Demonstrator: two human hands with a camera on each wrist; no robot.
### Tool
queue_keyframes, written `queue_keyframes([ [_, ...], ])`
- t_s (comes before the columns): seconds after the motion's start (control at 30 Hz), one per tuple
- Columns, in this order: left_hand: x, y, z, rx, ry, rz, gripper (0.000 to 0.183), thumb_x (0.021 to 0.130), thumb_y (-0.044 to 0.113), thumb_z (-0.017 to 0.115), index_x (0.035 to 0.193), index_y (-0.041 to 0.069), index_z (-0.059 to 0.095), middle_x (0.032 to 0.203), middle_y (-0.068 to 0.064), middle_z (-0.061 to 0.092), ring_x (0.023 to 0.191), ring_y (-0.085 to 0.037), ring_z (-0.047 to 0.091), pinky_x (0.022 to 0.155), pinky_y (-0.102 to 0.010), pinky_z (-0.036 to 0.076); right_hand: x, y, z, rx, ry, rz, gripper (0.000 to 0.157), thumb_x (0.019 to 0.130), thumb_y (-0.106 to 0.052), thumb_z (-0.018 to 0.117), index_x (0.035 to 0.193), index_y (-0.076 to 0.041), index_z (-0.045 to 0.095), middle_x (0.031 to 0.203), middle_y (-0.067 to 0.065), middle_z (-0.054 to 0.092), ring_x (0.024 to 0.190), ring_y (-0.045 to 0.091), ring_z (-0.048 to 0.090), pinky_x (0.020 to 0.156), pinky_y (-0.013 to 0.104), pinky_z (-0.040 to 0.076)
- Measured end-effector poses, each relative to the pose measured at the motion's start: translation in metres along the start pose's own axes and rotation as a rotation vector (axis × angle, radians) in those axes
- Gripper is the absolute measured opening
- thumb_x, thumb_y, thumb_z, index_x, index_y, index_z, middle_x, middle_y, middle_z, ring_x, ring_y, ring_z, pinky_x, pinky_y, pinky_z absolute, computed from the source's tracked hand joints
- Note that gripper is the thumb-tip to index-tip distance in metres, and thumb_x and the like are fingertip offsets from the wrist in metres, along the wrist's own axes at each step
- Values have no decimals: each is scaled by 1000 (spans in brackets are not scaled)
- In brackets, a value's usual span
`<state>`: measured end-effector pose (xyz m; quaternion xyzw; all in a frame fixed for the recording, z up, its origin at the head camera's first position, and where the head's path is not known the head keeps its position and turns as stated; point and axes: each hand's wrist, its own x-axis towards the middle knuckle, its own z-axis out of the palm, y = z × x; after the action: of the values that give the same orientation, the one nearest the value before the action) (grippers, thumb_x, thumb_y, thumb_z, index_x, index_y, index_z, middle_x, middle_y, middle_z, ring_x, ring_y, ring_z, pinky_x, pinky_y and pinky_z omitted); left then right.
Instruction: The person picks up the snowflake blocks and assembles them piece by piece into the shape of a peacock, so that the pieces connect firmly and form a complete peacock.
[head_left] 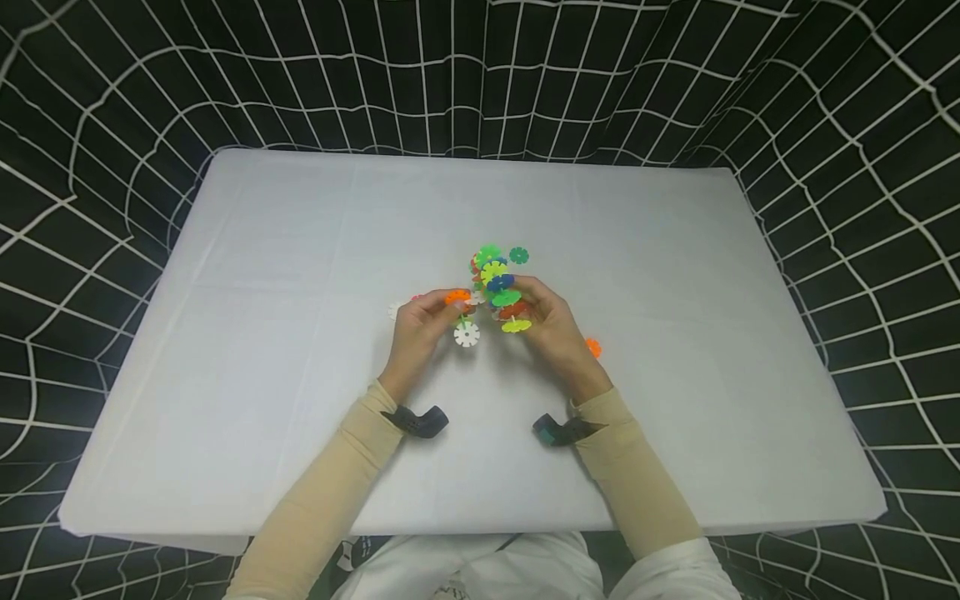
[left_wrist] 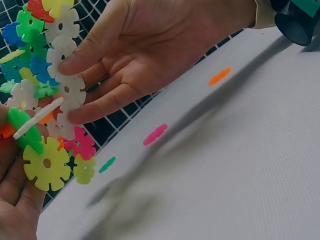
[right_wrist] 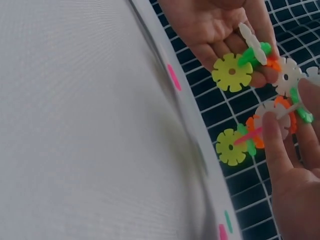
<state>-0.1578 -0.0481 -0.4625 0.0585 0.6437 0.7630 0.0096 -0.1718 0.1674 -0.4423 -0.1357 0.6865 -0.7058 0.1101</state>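
Note:
A multicoloured construction (head_left: 495, 275) of slotted plastic flower discs is held up between both hands. The left hand (head_left: 416, 329) pinches an orange disc (head_left: 457, 296) at its left side, thumb on top. A white disc (head_left: 467, 334) hangs just below those fingers. Close by in the left wrist view are a yellow disc (left_wrist: 47, 163) and a green disc (left_wrist: 25, 131). From the other side the right hand (head_left: 553, 329) holds the construction, its thumb and fingers on a row of white discs (left_wrist: 62, 55). Fingers hide some joints.
Loose discs lie on the white table (head_left: 262, 375): a green disc (head_left: 519, 255) behind the construction, an orange disc (head_left: 594, 347) beside the right wrist, and a white disc (head_left: 393, 311) left of the left hand. White netting (head_left: 420, 83) over dark cloth surrounds the table.

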Motion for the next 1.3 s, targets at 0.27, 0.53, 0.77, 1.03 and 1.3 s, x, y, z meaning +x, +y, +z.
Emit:
queue_keyframes([
  [0.27, 0, -4, 5, -29, -3, -41, 26, 97, 9, 63, 117, -7, 68, 99, -5, 77, 93, -11, 71, 85, -21, 56, -1, 3, 2, -21, 63, 11, 51, 87, 15, 58, 137, 4, 53, 132, 0, 65, 121, 8, 61, 102, 19, 52],
  [0.53, 1, -5, 8, -44, -8, -57, 26, 98, 9, 62, 119, -6, 68, 100, 0, 77, 94, -9, 70, 85, -20, 55, -1, 5, 3, -130, 103, 64, 62, 82, 21, 50, 139, -3, 57, 145, 14, 58, 135, 20, 53, 109, 28, 49],
  [0.77, 3, -5, 9, -137, -16, -47, 36, 102, 15, 53, 130, -6, 59, 110, 3, 73, 101, -12, 69, 95, -28, 56, 1, 6, -4, -43, 105, 91, 46, 91, 1, 65, 136, -8, 61, 136, 5, 64, 127, 18, 56, 110, 32, 47],
  [1.03, 6, -3, -4, -306, 76, -94, 40, 104, 21, 47, 127, -12, 49, 106, -6, 69, 95, -20, 66, 86, -36, 57, 0, 3, -42, 650, 233, 35, 59, 102, -4, 56, 155, -8, 31, 152, 5, 44, 140, 22, 46, 113, 35, 47],
  [1.3, 7, -8, -7, -338, 56, -128, 27, 104, 20, 46, 118, -1, 56, 106, -6, 67, 91, -19, 65, 78, -31, 57, 2, 8, -78, 891, 481, -21, 44, 103, -6, 54, 146, -8, 43, 137, 9, 54, 122, 23, 59, 107, 35, 53],
])
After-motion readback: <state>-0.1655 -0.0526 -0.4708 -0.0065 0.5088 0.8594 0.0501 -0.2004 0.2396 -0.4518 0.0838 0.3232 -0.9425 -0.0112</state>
